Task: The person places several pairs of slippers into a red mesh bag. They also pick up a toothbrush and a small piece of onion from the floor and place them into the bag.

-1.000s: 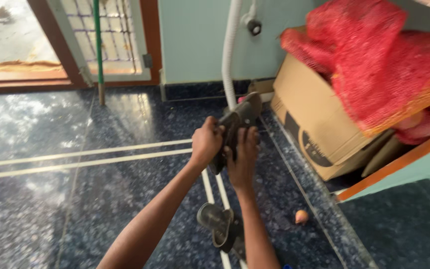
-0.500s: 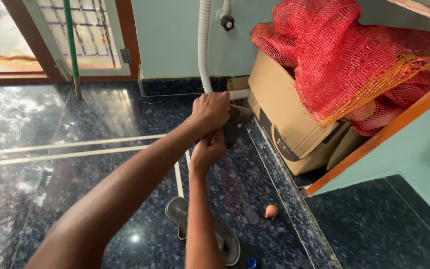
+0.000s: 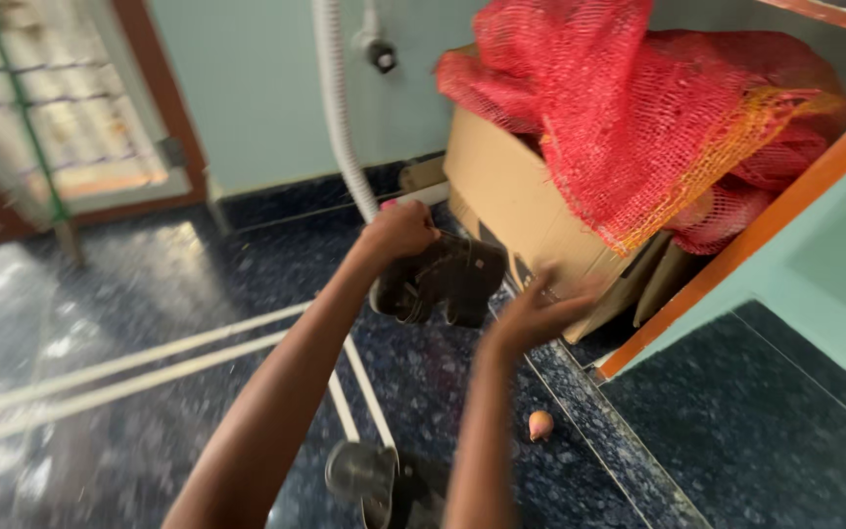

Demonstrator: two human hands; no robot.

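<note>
Your left hand [image 3: 399,235] is stretched out ahead of you, fingers curled shut around the upper edge of a dark sandal [image 3: 440,281], which hangs in the air above the dark speckled stone floor [image 3: 149,323]. It hangs just in front of a cardboard box [image 3: 511,206] draped with a red mesh sack [image 3: 638,108]. Your right hand [image 3: 531,315] is just beside the sandal's lower right, palm up and fingers spread, holding nothing; motion blur hides whether it touches the sole.

The sandal looks light, with a flat rubbery sole that likely flexes a little and would not break if dropped. Its edge or its straps look like the safest places to take hold; the smooth sole could slip from a loose pinch.

A second dark sandal [image 3: 364,480] lies on the floor near your feet. A small onion [image 3: 540,424] sits near the box, and a white ribbed hose [image 3: 340,108] runs down the pale green wall behind.
</note>
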